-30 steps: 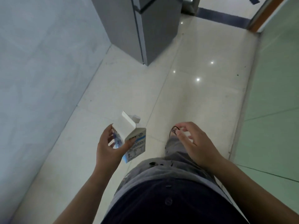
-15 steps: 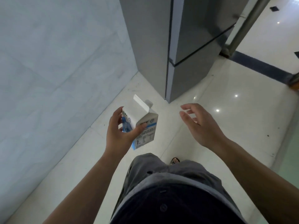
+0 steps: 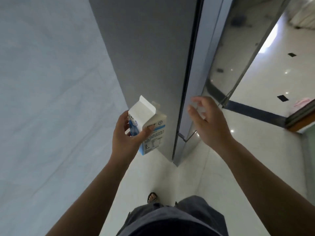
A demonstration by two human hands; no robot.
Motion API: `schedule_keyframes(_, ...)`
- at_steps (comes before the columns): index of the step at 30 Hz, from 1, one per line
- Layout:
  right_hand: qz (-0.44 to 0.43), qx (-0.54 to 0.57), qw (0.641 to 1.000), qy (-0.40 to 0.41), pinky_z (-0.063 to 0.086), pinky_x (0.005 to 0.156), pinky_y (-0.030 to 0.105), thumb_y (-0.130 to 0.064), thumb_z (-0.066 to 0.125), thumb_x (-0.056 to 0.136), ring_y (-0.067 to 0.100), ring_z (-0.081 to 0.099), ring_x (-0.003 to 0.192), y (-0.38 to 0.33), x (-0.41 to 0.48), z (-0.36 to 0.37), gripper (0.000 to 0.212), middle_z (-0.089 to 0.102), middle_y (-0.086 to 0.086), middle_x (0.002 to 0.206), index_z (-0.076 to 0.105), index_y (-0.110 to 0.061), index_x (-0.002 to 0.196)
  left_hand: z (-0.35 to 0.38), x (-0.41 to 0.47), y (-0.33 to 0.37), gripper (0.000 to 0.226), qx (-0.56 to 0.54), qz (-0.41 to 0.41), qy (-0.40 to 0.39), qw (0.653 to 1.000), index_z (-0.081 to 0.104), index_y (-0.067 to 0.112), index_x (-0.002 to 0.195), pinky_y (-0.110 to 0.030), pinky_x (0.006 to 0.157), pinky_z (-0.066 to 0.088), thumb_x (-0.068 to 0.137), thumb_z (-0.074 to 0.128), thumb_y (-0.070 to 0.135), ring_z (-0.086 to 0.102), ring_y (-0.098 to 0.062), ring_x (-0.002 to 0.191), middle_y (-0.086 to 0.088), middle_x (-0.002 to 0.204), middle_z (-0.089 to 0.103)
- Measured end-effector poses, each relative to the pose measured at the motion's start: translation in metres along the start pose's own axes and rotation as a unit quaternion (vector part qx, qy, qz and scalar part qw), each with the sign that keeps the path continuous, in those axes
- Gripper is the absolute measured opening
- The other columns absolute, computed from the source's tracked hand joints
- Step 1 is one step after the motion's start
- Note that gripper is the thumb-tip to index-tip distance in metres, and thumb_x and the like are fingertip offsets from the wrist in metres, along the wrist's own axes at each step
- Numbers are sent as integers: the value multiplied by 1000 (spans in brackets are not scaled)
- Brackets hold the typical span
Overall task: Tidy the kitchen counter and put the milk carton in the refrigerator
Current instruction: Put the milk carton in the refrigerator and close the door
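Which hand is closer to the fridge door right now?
Right. The right hand is up, open, in front of the edge of the door. The left hand holds the carton further left, in front of the fridge's side panel.

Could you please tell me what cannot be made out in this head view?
All in the head view:
- Inside of the refrigerator: hidden by its shut doors; its top is cut off by the upper edge.
- Print on the milk carton: too small to read; the left hand covers part.
- The right hand: fingertips blurred, contact with the door unclear.
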State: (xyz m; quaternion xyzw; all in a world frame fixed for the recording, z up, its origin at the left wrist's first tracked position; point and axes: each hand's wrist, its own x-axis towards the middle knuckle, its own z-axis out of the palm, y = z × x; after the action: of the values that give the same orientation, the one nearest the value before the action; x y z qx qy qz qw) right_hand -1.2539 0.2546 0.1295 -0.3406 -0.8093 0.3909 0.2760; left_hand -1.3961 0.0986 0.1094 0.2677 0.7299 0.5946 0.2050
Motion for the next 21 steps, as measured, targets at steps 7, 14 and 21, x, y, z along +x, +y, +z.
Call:
schedule_keyframes(7,37,54,962,265,48,96,46,-26,61,87,20,49,120,-17,67,8,49,47,4,131,41,-13,130,6,96,37,46,17,48,-57,997,47,32,110,-18,66,45,72,73,28,54,2,93,24,100,55)
schedule_keyframes(14,-11,5,929,370,52,91,44,-22,62,88,25,48,121,-17,121,8,58,41,16,136,33,-2,134,27,131,40,46,-12,58,-56,997,46,27,111,-15,65,45,74,72,24,57,-1,91,22,101,54)
schedule_keyframes(21,-20,-23,925,379,48,98,37,-22,63,87,26,42,129,-6,124,12,66,37,14,142,28,-6,139,37,141,44,44,-55,48,-70,995,46,27,109,-18,65,45,73,71,21,55,3,89,22,100,54)
